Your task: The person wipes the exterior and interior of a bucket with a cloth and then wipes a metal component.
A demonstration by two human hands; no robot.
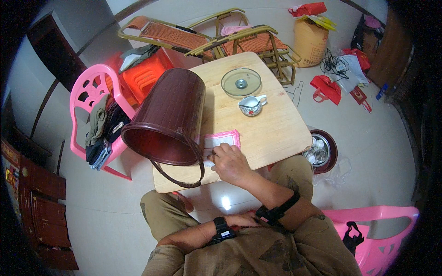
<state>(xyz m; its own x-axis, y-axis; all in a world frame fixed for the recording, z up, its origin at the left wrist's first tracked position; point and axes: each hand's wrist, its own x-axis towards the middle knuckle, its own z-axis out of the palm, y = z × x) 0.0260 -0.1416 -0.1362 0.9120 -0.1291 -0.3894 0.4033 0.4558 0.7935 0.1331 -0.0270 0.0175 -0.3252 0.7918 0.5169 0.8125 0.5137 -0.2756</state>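
Observation:
My right hand (230,164) lies on a folded white cloth with a pink edge (222,138) near the front of the wooden table (276,131), its fingers bent onto the cloth; whether they grip it is unclear. Just left of the cloth, a dark red bucket (169,110) lies on its side, mouth towards me and handle hanging over the table's front edge. Beyond the cloth are a small patterned pitcher (251,107) and a round glass lid (241,82) with a knob. My left hand (243,220) rests low against my body, its fingers partly hidden by the right forearm's strap.
A pink plastic chair (77,103) with folded clothes stands left, by red stools (145,74). Folding loungers (221,43) are behind the table. A bin (333,155) holding a metal bowl of items stands at the right. Red bags (326,89) and cables (336,67) lie on the floor.

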